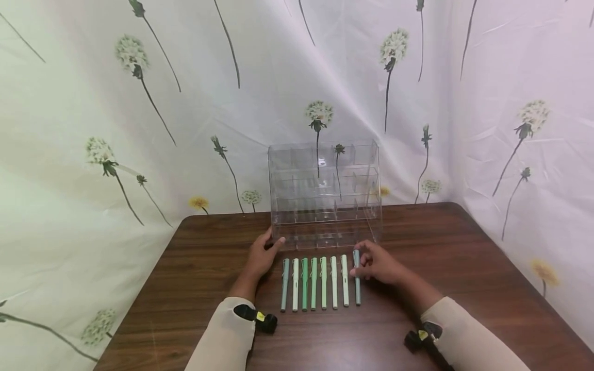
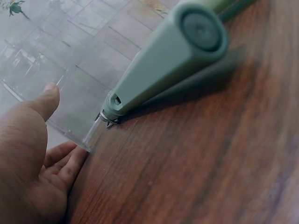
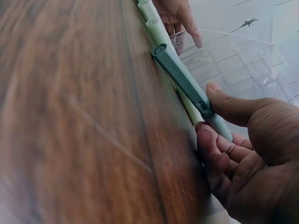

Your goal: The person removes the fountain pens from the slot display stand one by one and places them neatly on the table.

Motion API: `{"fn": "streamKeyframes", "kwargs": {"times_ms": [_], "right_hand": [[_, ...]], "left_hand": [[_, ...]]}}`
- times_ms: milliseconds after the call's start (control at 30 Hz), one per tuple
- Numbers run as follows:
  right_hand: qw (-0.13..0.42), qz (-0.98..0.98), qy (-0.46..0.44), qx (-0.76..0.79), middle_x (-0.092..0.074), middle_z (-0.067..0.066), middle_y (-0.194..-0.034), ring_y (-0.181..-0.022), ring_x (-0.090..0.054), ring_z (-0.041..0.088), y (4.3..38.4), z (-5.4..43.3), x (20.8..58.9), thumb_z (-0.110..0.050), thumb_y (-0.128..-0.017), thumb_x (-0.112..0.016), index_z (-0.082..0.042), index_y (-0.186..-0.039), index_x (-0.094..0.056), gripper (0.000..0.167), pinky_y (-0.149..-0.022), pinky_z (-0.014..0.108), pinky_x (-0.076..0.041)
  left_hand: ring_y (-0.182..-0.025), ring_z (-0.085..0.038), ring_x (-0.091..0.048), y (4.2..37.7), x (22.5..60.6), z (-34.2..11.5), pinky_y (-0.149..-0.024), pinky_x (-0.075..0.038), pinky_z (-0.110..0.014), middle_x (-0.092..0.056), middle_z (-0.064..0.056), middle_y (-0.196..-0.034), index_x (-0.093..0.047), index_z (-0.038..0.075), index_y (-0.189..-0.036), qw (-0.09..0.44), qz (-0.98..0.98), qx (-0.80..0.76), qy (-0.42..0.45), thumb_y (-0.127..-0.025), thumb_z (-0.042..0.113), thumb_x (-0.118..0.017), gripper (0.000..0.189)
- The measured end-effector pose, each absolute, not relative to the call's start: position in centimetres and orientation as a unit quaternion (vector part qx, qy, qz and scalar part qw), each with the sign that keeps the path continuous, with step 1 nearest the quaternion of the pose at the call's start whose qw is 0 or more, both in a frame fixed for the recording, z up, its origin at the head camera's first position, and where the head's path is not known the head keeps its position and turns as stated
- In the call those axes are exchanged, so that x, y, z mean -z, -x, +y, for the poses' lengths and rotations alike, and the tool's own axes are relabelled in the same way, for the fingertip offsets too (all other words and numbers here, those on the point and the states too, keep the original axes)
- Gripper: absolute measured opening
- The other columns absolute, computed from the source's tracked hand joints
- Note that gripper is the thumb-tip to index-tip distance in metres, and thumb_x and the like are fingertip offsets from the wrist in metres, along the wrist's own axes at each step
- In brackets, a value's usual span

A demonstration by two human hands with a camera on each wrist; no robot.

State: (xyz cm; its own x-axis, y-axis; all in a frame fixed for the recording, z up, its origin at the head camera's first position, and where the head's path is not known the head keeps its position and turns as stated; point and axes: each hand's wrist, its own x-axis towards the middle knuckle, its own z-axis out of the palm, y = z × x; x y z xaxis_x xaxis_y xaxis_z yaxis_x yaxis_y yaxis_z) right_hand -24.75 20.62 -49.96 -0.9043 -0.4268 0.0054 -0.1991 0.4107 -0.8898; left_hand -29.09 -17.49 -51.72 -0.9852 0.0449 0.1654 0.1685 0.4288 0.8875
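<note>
A clear plastic tiered organizer [image 1: 325,226] stands at the back of the wooden table. My left hand [image 1: 262,255] is at its lower left front corner. In the left wrist view, the left thumb [image 2: 50,98] lies extended against the clear wall and the fingers reach to its bottom edge. In front of the organizer, several capped pens lie side by side in a row, in green, pale and blue-grey shades. My right hand [image 1: 378,264] pinches the blue-grey pen [image 3: 180,77] at the row's right end between thumb and fingers, near its clip.
Another blue-grey pen [image 1: 285,286] marks the row's left end, with a dark green pen [image 1: 304,286] close by. The organizer's stepped tiers have dividers. A dandelion-print cloth [image 1: 209,103] hangs behind the brown table [image 1: 185,309].
</note>
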Motion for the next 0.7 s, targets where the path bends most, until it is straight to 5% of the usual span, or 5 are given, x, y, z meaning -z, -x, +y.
{"fn": "streamKeyframes", "kwargs": {"times_ms": [700], "right_hand": [[0.096,0.857,0.206,0.463,-0.064,0.003,-0.080,-0.066,-0.056,0.013,24.68,20.42,50.12,-0.022,-0.093,-0.089,0.010,-0.145,-0.054,0.070,-0.060,0.026,-0.048]], "left_hand": [[-0.150,-0.043,-0.053,29.11,51.33,-17.35,-0.124,-0.042,-0.063,-0.053,-0.022,-0.163,-0.037,0.025,-0.172,0.058,-0.851,0.519,0.058,-0.109,0.045,-0.069,0.073]]}}
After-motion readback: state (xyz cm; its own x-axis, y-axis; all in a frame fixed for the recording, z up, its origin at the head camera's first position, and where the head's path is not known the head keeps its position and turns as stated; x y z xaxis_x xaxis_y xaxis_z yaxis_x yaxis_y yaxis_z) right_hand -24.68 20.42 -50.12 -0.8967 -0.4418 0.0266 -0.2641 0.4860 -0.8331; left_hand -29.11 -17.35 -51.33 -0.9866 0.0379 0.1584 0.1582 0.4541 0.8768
